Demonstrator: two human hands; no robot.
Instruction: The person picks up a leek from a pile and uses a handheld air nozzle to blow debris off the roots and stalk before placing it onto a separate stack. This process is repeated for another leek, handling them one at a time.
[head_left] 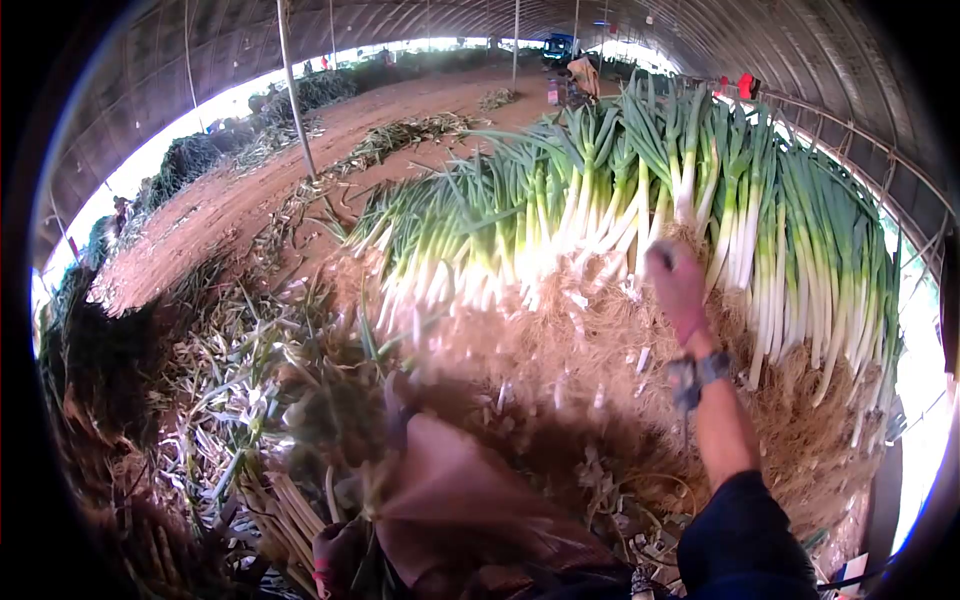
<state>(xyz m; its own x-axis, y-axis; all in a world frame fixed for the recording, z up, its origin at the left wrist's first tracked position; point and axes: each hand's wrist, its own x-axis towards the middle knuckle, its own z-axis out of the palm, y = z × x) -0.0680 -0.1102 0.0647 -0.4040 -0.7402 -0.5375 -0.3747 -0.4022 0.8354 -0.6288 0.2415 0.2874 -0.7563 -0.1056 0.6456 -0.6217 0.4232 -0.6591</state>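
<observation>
My right hand, in a pinkish glove with a dark watch on the wrist, reaches forward over the pile. It is beside the root end of long green onions with white shanks and green tops. Blur smears its fingers, so whether they grip anything does not show. Low in the view, my left hand is gloved and in shadow, close to my lap and some loose stalks. Its fingers are mostly hidden. A brownish cloth covers my lap and legs.
Long green onions lie in a wide curved row, roots towards me. Stripped leaves heap at the left. A thin metal post stands on the dirt floor under an arched roof. Farther back are a bag-like bundle and a blue vehicle.
</observation>
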